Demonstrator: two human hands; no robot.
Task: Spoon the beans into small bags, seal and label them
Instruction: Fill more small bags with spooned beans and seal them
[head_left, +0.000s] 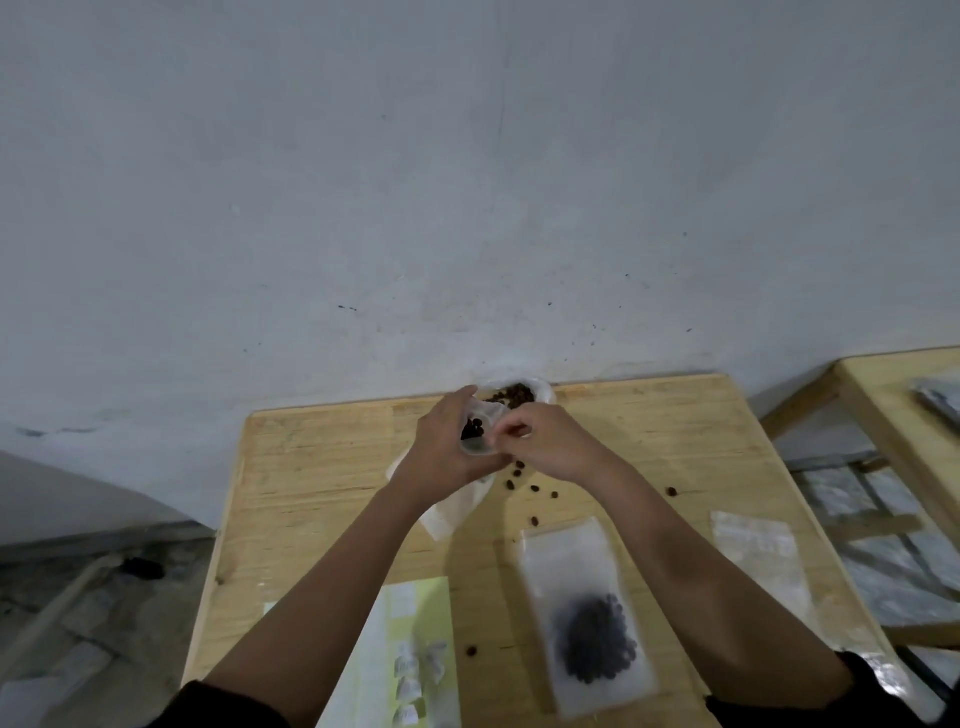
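My left hand (447, 441) wraps the small bag (475, 434) and holds it upright so the few beans inside stay at its bottom. My right hand (545, 441) is pinched at the bag's near lip, probably to hold the mouth wide, though blur hides whether it also carries a spoon. I work right over the bean supply (514, 395) at the table's (322, 467) far edge, hard against the wall. Loose beans (511, 484) lie just below my hands. The filled bag (592, 623) and label sheet (415, 623) lie nearer me, with bare wood to the left for setting down.
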